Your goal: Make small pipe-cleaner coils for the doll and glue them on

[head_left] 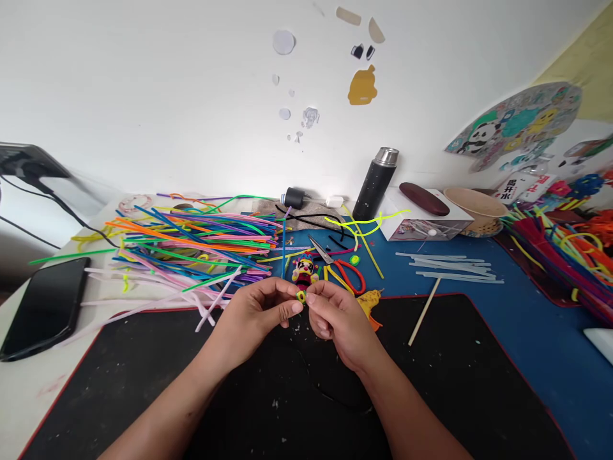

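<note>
My left hand [261, 313] and my right hand [335, 313] meet above the black mat, fingers closed in a pinch. Between their fingertips is a small yellow-green coil [301, 296] with a dark centre, seemingly of pipe cleaner. Just behind it is a colourful pipe-cleaner doll [305, 265], its lower part hidden by the fingers; whether the coil touches it I cannot tell. Red-handled scissors [352, 278] lie beyond my right hand. A similar green coil [354, 260] rests near their blades. Close to my right wrist is a yellow and orange fuzzy piece [370, 303].
Many coloured pipe cleaners [201, 239] are heaped at left, near a black phone [45, 306]. A black thermos [376, 185], a white box [426, 220] and a bowl [479, 207] stand by the wall. White glue sticks [454, 267] and a wooden stick [424, 313] lie at right.
</note>
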A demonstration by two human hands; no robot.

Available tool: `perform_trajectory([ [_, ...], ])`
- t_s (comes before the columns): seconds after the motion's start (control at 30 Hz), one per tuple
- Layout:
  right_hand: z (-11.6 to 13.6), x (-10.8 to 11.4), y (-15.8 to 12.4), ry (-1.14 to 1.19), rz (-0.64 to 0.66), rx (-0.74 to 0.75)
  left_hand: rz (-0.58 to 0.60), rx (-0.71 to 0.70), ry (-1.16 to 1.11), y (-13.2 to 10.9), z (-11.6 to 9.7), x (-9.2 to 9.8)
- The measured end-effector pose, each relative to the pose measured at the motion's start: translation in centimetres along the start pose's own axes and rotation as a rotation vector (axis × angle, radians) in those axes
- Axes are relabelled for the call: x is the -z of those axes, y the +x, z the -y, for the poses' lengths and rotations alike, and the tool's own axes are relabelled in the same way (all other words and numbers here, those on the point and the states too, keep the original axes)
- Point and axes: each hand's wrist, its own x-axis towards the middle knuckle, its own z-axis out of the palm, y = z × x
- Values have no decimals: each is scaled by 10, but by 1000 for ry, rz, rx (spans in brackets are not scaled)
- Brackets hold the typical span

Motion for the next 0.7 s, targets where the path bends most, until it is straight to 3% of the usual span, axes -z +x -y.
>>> perform_trajectory([
  [0.7, 6, -3, -3, 33, 53, -48, 94, 43, -310, 2, 10, 2],
])
